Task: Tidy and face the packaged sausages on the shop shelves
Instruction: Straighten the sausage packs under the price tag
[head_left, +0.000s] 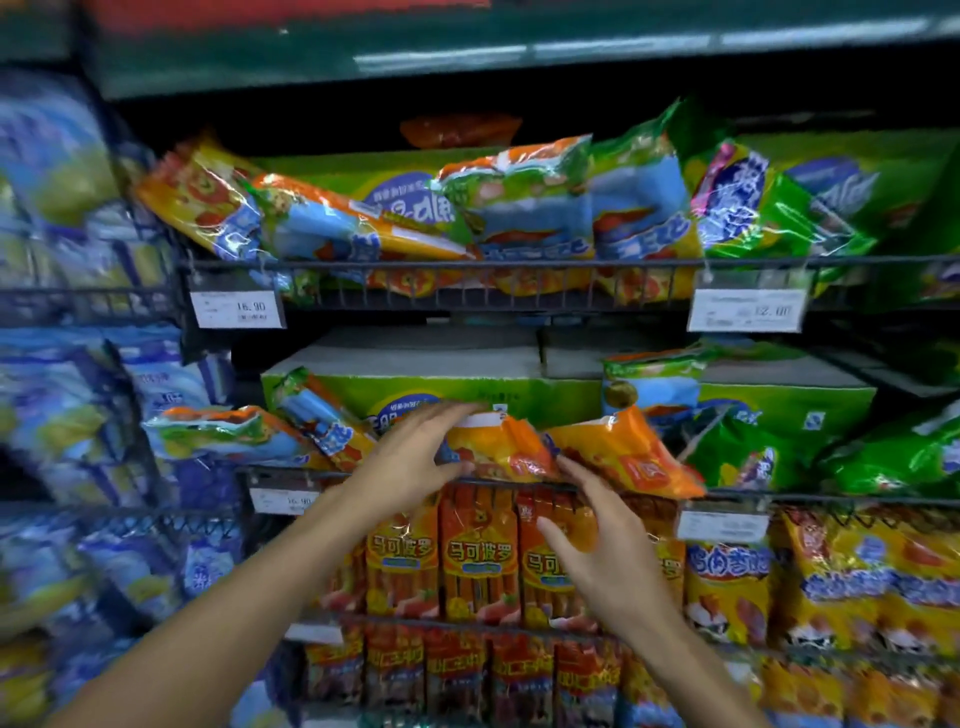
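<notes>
- Two bare forearms come in from the near edge, with no sleeve showing on either.
- Left hand (410, 457): no ring, watch or glove visible.
- Right hand (605, 545): likewise bare, nails short and unpainted.

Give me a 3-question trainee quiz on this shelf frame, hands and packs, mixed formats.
1. True or false: the left hand lies with straight fingers on an orange pack on the middle shelf.
2. Multiple choice: the right hand is A) gripping a price tag, B) open, in front of the wire rail and the upright orange sausage packs, C) inside the green carton.
3. Fill in: the price tag at the left of the upper shelf reads ____.

Key: 1 true; 2 B; 3 16.90
</notes>
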